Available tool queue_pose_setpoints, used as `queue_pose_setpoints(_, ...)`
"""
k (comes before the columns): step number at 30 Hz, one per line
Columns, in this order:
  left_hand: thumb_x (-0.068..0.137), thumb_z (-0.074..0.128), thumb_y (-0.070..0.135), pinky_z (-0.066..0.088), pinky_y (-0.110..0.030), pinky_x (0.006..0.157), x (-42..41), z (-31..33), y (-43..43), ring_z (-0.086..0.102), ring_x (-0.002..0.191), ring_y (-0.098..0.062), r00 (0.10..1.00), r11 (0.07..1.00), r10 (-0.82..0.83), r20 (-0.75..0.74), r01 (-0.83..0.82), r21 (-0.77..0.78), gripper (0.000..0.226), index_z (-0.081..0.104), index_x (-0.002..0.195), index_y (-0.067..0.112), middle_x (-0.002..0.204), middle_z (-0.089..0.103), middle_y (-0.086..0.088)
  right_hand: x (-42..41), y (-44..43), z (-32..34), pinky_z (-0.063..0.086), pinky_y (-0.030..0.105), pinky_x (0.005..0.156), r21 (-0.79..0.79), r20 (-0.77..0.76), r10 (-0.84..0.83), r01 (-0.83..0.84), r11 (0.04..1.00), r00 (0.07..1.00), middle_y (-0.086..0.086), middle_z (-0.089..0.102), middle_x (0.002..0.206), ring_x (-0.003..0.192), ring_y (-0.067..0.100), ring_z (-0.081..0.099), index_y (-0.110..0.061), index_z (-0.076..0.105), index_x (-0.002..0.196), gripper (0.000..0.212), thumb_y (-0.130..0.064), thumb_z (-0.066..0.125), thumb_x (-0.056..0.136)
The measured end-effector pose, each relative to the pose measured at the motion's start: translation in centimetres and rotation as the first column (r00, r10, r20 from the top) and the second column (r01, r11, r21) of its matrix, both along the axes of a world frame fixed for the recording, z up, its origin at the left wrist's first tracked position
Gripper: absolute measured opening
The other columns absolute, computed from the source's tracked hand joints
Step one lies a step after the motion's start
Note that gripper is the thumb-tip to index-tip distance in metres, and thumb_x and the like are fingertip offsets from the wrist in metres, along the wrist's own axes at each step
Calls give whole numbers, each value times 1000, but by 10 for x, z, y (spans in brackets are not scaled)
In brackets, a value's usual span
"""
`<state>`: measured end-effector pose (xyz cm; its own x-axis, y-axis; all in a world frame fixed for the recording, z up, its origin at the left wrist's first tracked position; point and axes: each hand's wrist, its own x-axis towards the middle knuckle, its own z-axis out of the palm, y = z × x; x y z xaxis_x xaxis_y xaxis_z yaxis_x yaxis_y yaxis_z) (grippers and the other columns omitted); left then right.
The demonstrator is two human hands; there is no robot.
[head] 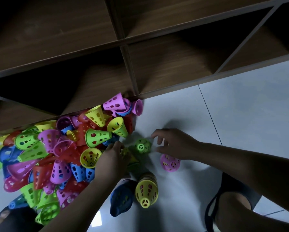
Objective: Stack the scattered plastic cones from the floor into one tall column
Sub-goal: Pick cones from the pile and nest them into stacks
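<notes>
A heap of perforated plastic cones (60,154) in green, yellow, pink, red and blue lies on the floor against a shelf. A green cone (142,146) stands apart on the tiles, tip up. My right hand (172,144) hovers just right of it, fingers curled loosely, holding nothing. My left hand (113,158) reaches into the heap's right edge and grips a yellow cone (127,154), mostly hidden under the fingers. A stacked column (146,190) topped by a yellow cone stands near my feet. A pink cone (170,162) sits below my right wrist.
A dark wooden cubby shelf (127,52) runs along the back, directly behind the heap. Pale floor tiles (232,114) stretch to the right. A blue shoe (122,198) sits beside the column, and my knee (232,210) is at lower right.
</notes>
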<state>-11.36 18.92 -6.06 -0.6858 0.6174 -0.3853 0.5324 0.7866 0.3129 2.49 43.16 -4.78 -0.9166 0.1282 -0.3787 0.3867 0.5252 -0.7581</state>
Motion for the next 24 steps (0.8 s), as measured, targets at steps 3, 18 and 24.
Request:
queue_pose_setpoints(3, 97, 63, 51, 60, -36, 58, -2, -3, -6, 67, 79, -19, 1000, 995, -22, -22, 20, -103, 46, 52, 134, 26, 111, 69, 1, -12, -15, -7, 43, 26, 65, 157, -67, 166, -154, 976, 984, -12, 64, 98, 75, 3, 54, -35, 57, 135, 49, -42, 73, 89)
queue_pose_setpoints(18, 102, 57, 46, 53, -36, 61, -10, -18, 38, 59, 77, -25, 988, 954, 127, 85, -98, -284, 48, 39, 139, 22, 86, 54, 1, -22, -26, -32, 53, 39, 59, 558, -73, 495, -376, 740, 866, 3, 61, 91, 72, 30, 63, -26, 58, 125, 34, -40, 60, 95)
queue_pose_setpoints(24, 100, 59, 45, 50, -35, 64, -9, -22, 44, 59, 79, -24, 978, 965, 165, 131, -133, -226, 42, 46, 129, 18, 90, 58, 1, -21, -18, -32, 45, 33, 51, 609, -111, 514, -350, 712, 851, 2, 59, 80, 62, 29, 60, -22, 60, 116, 29, -38, 63, 93)
